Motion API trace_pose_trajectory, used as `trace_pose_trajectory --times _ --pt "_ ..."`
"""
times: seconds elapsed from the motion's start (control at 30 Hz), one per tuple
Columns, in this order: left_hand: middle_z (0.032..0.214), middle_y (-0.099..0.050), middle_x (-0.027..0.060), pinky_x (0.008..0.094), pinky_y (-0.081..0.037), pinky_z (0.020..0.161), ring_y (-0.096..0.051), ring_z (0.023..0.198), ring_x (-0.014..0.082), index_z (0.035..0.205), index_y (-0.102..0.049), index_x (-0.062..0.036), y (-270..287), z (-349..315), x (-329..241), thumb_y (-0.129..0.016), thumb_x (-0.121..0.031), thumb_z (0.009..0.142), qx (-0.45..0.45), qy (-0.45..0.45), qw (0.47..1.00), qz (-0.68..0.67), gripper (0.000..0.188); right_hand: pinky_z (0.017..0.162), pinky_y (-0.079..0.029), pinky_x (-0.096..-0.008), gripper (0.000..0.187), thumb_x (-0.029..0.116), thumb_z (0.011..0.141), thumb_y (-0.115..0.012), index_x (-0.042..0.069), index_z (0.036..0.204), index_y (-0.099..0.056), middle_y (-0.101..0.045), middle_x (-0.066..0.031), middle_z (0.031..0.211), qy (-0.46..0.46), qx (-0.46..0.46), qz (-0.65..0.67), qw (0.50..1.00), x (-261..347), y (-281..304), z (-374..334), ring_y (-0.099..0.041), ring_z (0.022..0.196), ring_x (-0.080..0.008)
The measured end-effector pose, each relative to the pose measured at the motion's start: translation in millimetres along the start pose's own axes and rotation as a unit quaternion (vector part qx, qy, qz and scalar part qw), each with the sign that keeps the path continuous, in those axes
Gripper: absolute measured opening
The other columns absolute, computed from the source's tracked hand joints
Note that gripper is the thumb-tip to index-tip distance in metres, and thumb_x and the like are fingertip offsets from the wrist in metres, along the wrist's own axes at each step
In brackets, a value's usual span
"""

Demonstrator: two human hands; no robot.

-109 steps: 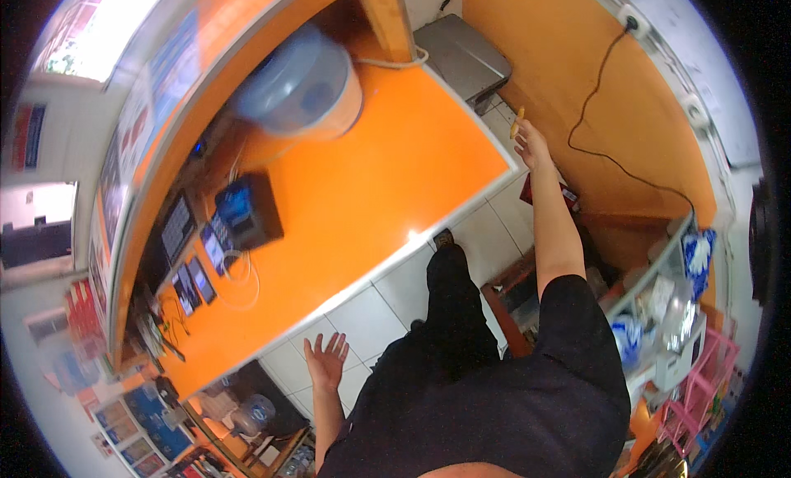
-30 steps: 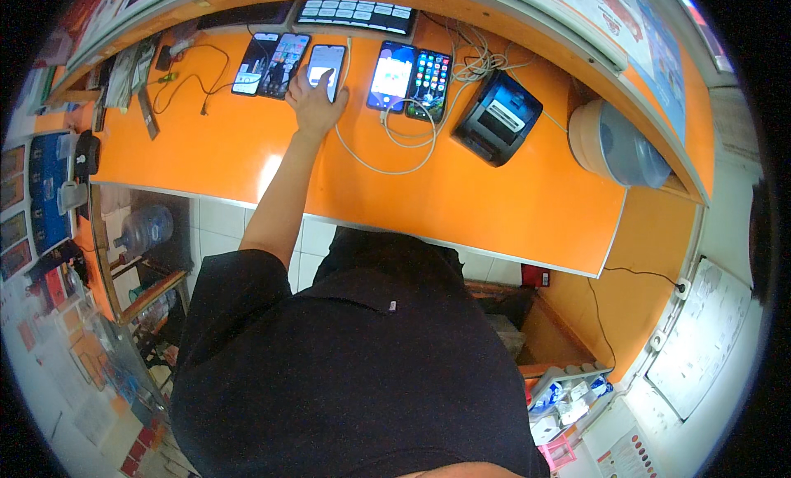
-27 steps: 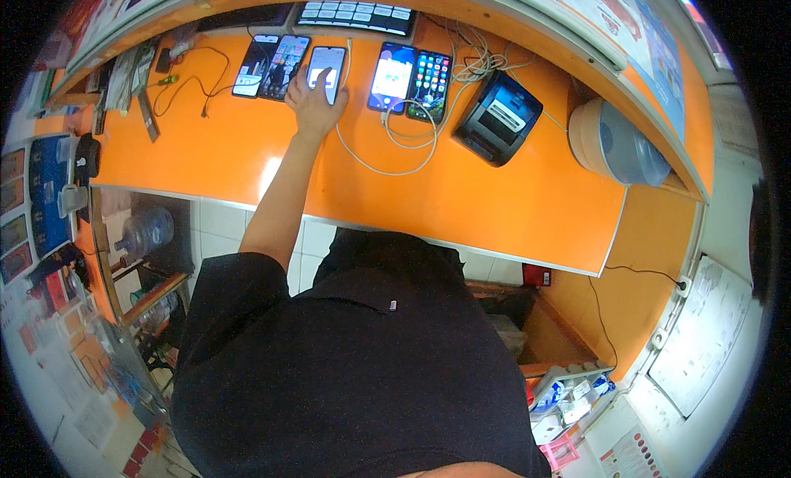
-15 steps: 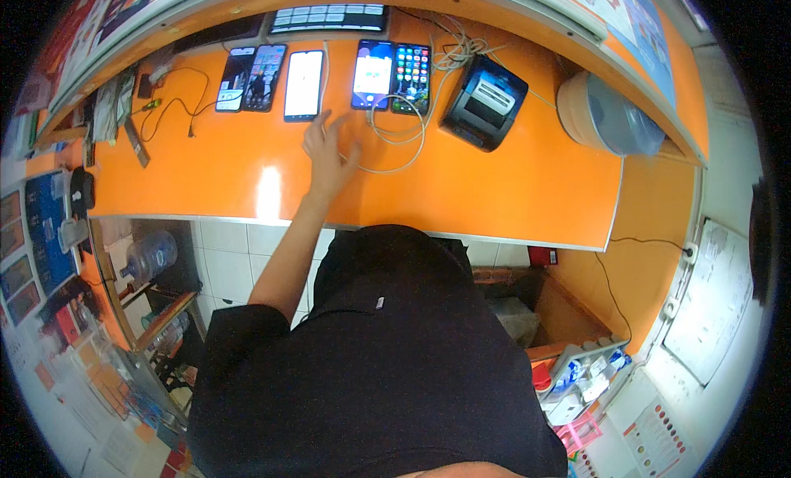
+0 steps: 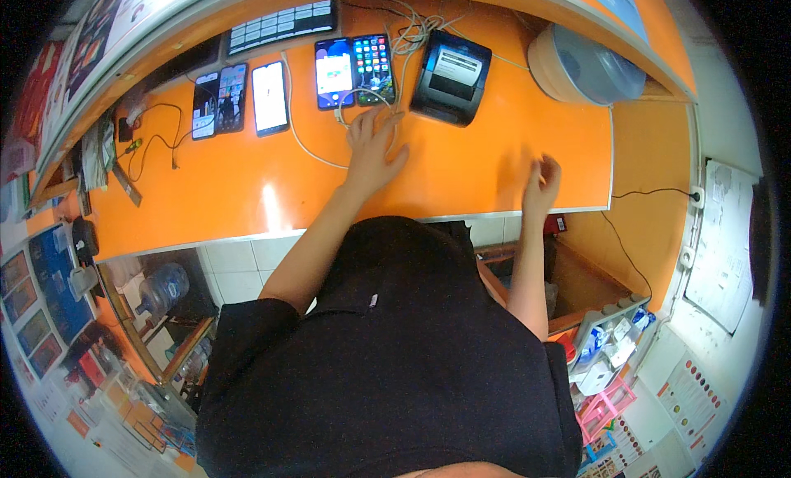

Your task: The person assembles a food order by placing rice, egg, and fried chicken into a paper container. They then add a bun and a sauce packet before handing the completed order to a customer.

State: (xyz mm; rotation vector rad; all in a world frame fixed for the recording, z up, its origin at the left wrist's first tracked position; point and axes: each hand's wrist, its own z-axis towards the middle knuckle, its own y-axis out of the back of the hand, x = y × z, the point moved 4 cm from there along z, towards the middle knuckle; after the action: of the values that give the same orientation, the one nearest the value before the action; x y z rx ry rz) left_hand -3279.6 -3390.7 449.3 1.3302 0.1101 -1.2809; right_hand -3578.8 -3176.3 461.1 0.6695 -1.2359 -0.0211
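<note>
My left hand [image 5: 375, 155], fingers spread, reaches over the desk just below a phone with rows of app icons [image 5: 372, 70]. A white cable [image 5: 306, 148] curves beside and under its fingers; whether they touch it I cannot tell. Left of that phone lies another lit phone [image 5: 334, 74], the cable looped over its lower end. My right hand [image 5: 541, 185] hovers near the front right edge of the desk, fingers loosely bent and apart, nothing visible in it. A black printer-like device [image 5: 451, 81] sits between the two hands, farther back.
Farther left on the orange desk [image 5: 478, 177] lie a white-screened phone [image 5: 270, 99] and two dark phones side by side, the nearer one [image 5: 232, 99] leaning right. A tablet [image 5: 280, 29] stands behind. A round plastic tub [image 5: 581, 70] occupies the back right; a thin black cable [image 5: 175, 136] lies left.
My left hand has moved right, from below the white-screened phone to below the app-icon phone. My right hand has come into view over the desk. The whole view has shifted and turned slightly.
</note>
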Motion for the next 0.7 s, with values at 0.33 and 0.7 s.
trace_pose_trajectory --times 0.33,0.7 --pt "0.162 -0.026 0.0122 0.0608 -0.018 0.115 -0.021 0.147 0.0394 0.152 -0.041 -0.0194 -41.9 53.7 -34.8 -0.074 -0.031 0.082 0.149 -0.082 0.984 0.058 0.078 0.099 -0.046 -0.0439 0.054 0.023 0.084 -0.078 0.008 0.132 -0.058 -0.054 -0.0198 0.13 0.29 0.113 -0.12 0.943 126.6 -129.3 72.5 -0.054 0.119 -0.0344" --pt "0.163 -0.028 0.0102 0.0644 -0.021 0.114 -0.027 0.144 0.0415 0.156 -0.031 -0.0179 -52.1 57.3 -45.4 -0.077 -0.033 0.078 0.171 -0.053 0.969 0.171 0.091 0.102 -0.042 -0.047 0.059 0.036 0.068 -0.087 0.005 0.112 -0.065 -0.055 -0.0218 0.12 0.227 0.176 -0.203 0.936 117.0 -156.8 96.0 -0.051 0.119 -0.0392"
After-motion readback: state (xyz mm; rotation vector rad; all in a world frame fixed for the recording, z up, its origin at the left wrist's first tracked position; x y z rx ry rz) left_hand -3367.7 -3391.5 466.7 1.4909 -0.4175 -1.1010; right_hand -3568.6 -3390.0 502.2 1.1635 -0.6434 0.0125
